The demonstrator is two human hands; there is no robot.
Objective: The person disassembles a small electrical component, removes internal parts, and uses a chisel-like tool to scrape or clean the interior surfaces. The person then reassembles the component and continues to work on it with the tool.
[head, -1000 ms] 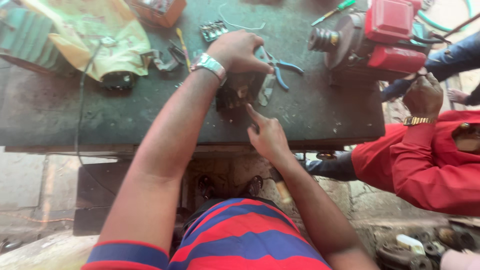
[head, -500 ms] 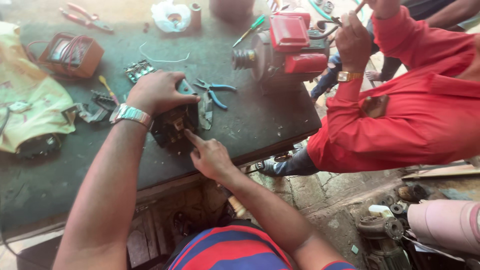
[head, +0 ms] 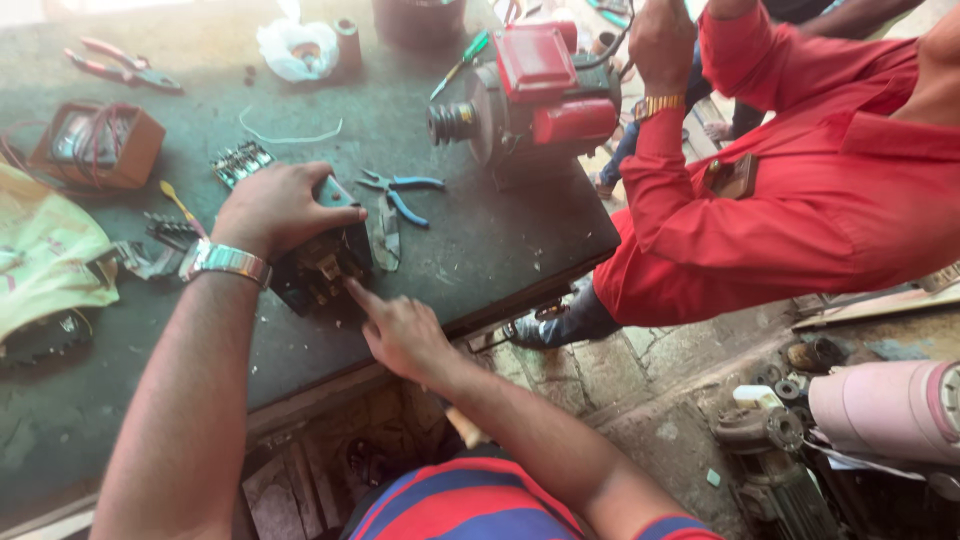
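My left hand (head: 275, 205), with a metal watch on the wrist, grips a small black electrical part (head: 322, 262) from above on the dark workbench (head: 480, 240). My right hand (head: 400, 330) sits at the bench's near edge with its forefinger stretched out, the tip touching the part's lower right corner. Blue-handled pliers (head: 400, 192) lie just right of the part. A flat metal piece (head: 387, 232) lies between the pliers and the part.
A red motor (head: 535, 90) stands at the bench's far right. A person in a red shirt (head: 800, 190) sits beside it, one hand raised. A brown meter box (head: 95, 145), red pliers (head: 120, 65), green screwdriver (head: 460, 62), yellow cloth (head: 45, 255) and white bag (head: 295, 48) lie around.
The view has swung right and down, so the bench edge and floor show more. My left hand stays on the black part; my right forefinger has come up against it.
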